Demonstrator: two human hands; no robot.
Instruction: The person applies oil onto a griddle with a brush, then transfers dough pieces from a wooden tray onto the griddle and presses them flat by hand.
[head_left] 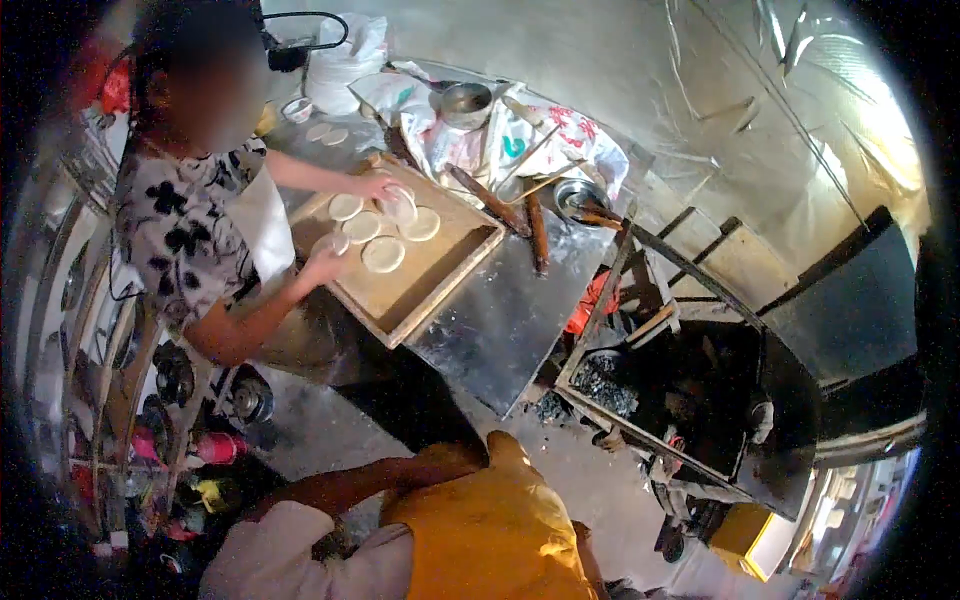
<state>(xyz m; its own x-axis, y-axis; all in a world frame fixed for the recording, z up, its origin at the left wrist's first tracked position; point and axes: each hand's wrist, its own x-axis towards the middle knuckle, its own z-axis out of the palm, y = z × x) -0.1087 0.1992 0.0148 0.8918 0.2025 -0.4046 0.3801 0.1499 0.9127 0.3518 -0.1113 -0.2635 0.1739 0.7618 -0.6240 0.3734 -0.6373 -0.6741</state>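
Head: pale discs (383, 255) in tray (425, 285)

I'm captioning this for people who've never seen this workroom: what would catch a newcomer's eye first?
Probably the wooden tray of pale flat rounds, left of centre in the upper half, with a co-worker's hands reaching in over it. Next, perhaps, the bright yellow cloth at the bottom centre, then the dark open box at right, with what looks like grey ash at its left end.
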